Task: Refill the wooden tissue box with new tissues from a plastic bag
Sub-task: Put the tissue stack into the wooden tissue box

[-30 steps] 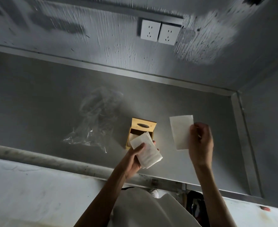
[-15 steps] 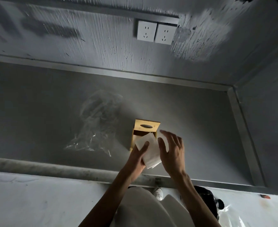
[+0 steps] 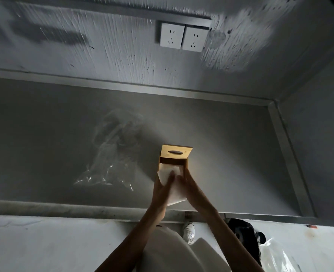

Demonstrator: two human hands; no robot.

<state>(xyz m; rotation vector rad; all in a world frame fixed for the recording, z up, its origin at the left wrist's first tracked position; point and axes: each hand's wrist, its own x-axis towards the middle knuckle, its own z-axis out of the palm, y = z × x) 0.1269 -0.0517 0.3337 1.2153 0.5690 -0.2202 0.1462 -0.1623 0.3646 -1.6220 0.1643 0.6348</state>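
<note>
The wooden tissue box (image 3: 175,154) stands on the grey counter (image 3: 231,163), its slotted lid raised at the back and its open side facing me. A stack of white tissues (image 3: 172,173) has its far end inside that opening and its near end (image 3: 177,199) sticking out. My left hand (image 3: 162,191) presses the stack from the left and my right hand (image 3: 190,190) from the right, both flat against it. A crumpled clear plastic bag (image 3: 111,154) lies on the counter to the left of the box.
The counter ends at a wall with two white sockets (image 3: 183,37) at the back and a metal edge strip (image 3: 288,158) on the right. A pale ledge (image 3: 44,211) runs along the front. Below, a white shoe (image 3: 188,231) and a dark object (image 3: 244,238) sit on the floor.
A second ago my right hand held one loose tissue off to the right; it came back to the stack. Both hands then moved forward and the stack's far end entered the box.
</note>
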